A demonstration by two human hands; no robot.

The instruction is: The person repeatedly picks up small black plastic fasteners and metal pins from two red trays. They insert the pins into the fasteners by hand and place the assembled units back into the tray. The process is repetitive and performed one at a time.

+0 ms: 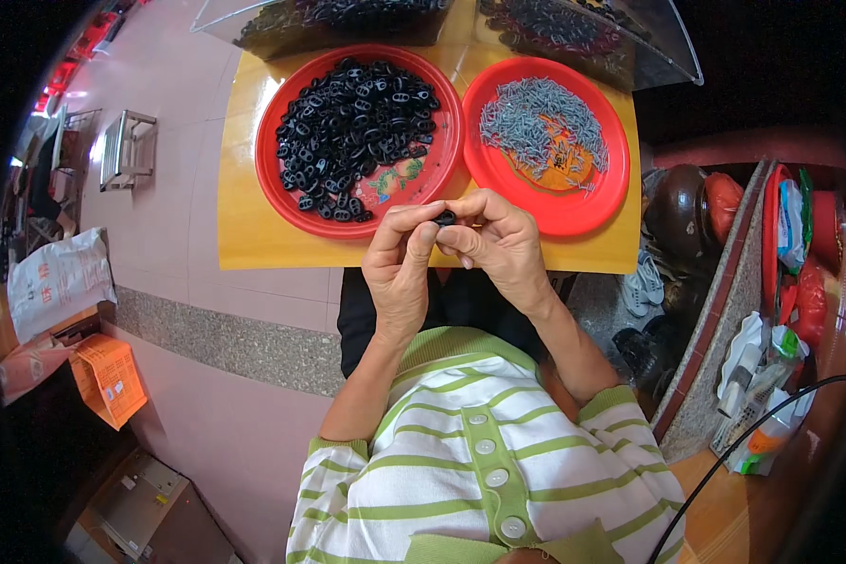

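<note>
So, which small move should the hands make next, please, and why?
Perhaps turn the small black part slightly for a better look: the left hand and right hand pinch it and cover much of it, so I cannot tell whether it holds a grey piece like the small grey pieces in the red tray on the right.
</note>
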